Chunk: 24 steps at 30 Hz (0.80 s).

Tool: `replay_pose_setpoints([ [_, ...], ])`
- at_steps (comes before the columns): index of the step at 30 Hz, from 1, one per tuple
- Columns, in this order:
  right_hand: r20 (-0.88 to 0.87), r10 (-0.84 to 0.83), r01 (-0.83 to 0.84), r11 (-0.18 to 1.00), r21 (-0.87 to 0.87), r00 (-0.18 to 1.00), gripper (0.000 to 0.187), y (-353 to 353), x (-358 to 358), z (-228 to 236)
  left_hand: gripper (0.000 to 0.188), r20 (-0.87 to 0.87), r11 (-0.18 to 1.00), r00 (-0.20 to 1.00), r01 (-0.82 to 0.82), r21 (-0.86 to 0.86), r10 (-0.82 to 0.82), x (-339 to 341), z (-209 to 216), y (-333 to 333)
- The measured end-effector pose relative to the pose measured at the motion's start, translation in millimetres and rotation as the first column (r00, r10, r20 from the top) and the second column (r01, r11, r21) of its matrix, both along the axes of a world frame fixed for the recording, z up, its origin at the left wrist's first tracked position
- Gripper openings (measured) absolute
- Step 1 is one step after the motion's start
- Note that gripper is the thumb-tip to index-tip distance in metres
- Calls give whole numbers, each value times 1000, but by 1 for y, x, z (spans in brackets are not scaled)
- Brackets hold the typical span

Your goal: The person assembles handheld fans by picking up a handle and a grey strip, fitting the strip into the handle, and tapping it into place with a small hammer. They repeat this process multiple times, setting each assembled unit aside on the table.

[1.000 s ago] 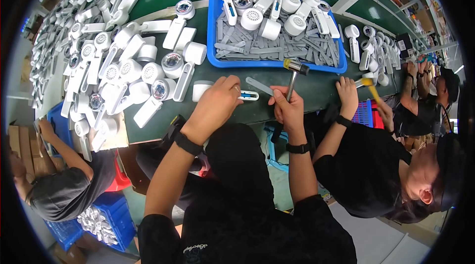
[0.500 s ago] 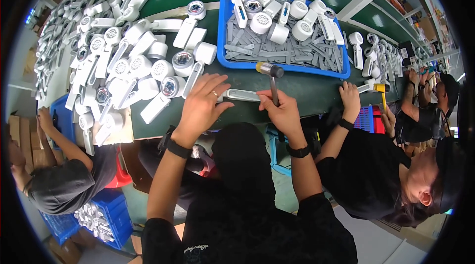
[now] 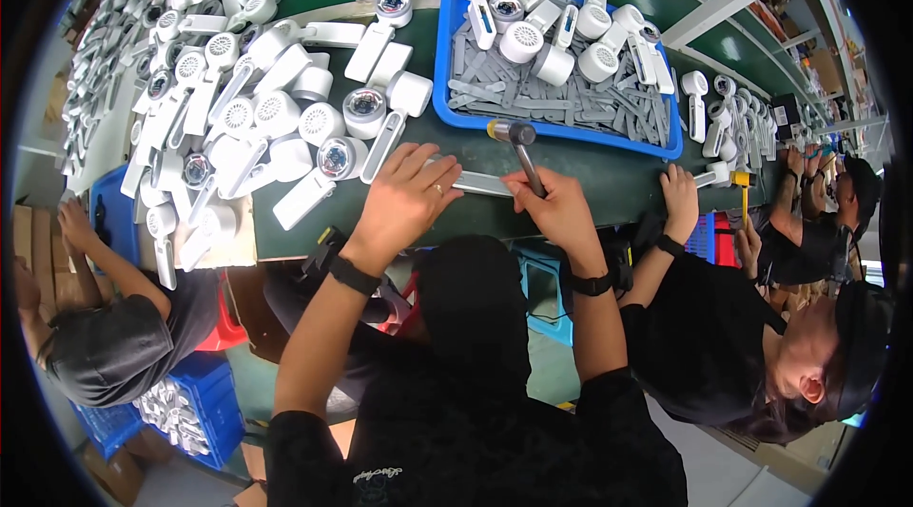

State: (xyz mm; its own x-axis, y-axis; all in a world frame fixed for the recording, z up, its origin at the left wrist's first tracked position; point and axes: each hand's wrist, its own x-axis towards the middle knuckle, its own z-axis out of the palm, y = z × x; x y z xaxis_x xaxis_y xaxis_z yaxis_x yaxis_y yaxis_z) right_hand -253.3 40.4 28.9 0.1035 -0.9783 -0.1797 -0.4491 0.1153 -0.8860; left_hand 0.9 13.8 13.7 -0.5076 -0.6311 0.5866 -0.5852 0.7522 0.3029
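The left hand [image 3: 411, 195] lies over the left end of a white fan [image 3: 482, 185], its fingers stretched out side by side; whether they close around the end hidden beneath, I cannot tell. The right hand [image 3: 556, 209] is closed on a hammer [image 3: 525, 161], whose head points up and to the far side, and its thumb and forefinger meet the right end of the fan's handle. The fan lies on the green table [image 3: 609, 182] between the two hands, near its front edge. Each wrist wears a black band [image 3: 355, 276].

Just beyond the hammer stands a blue tray [image 3: 590, 139], with grey strips [image 3: 533, 106] spread inside and more white fans [image 3: 521, 42] on top toward its far side. To the left a large heap of fans [image 3: 276, 113] covers the table. To the right, a co-worker's hand [image 3: 679, 198] rests at the table edge, near a yellow-headed hammer [image 3: 741, 180]. At the near left is a blue crate [image 3: 226, 402] holding white pieces.
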Motion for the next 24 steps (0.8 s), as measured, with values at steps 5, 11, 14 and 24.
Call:
replay_pose_setpoints([
  [5, 64, -41, 34, 993, 109, 997, 17, -2, -3, -2, 33, 366, 976, 931, 91, -200, -12, 1, 3, -3],
  [11, 48, -75, 62, 971, 231, 996, 21, -7, 6, 18, 34, 601, 980, 799, 141, -140, -29, 2, 18, -8],
  [14, 64, -118, 94, 949, 300, 991, 28, -7, 6, 14, 35, 595, 971, 804, 151, -186, -11, 0, 15, -7],
  [24, 402, -276, 56, 876, 480, 873, 39, 1, 4, -12, 32, 424, 982, 904, 125, -144, -53, 1, 5, -7],
])
